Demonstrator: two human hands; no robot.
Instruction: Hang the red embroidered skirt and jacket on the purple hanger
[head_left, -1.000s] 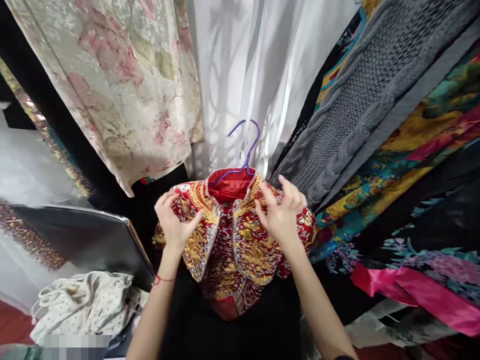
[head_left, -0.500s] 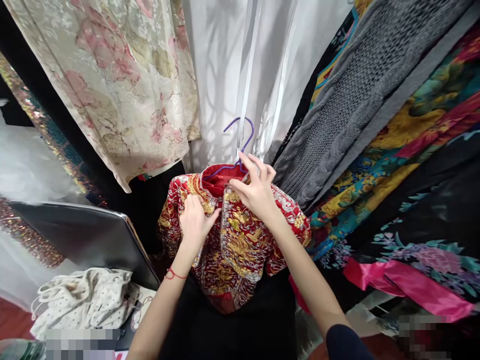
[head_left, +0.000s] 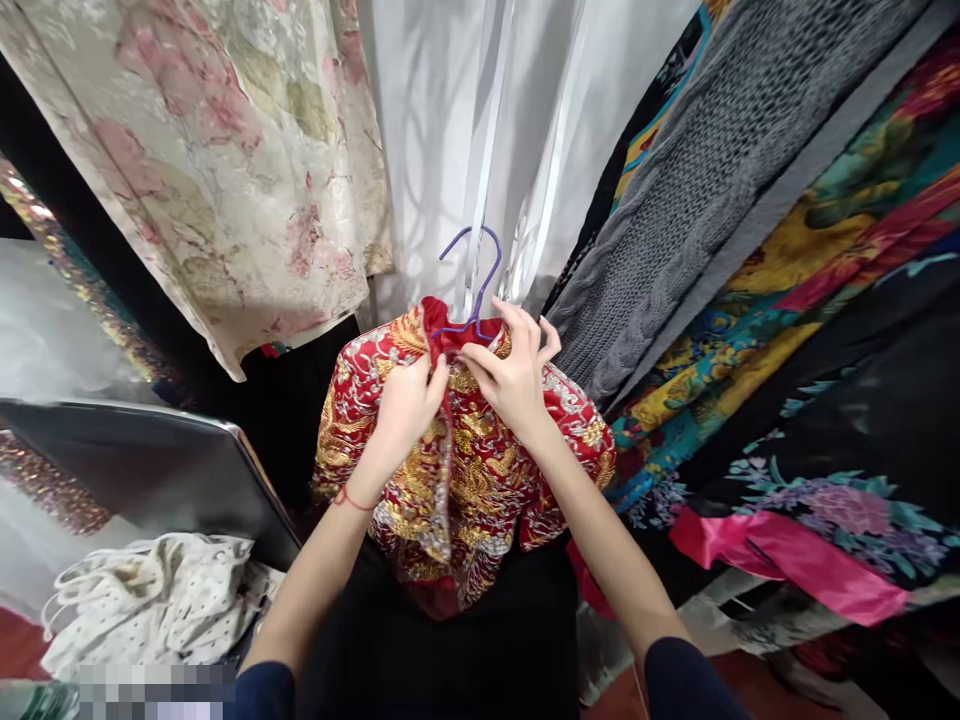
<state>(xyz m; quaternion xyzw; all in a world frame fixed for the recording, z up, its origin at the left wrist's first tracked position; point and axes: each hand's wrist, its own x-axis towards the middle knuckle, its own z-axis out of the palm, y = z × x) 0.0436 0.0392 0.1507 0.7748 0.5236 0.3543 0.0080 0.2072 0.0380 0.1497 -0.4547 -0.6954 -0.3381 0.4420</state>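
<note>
Head view: both hands, left [head_left: 405,405] and right [head_left: 510,375], pinch the red jacket [head_left: 480,470] collar on its purple hanger [head_left: 472,280].

The scene is brightly and evenly lit, with light falling from above and behind onto the white curtain [head_left: 450,130], where soft grey shadows of branching shapes lie. The gold embroidery of the red jacket [head_left: 480,470] glints, and the metallic panel [head_left: 150,460] at the left shows a dull sheen. Between the hanging clothes the gaps are deep black. The wide lens bends the picture: fabrics at the left and right edges splay outward and stretch. The centre is sharp; the corners are softer, and a pixelated block [head_left: 154,690] sits at the bottom left.
</note>
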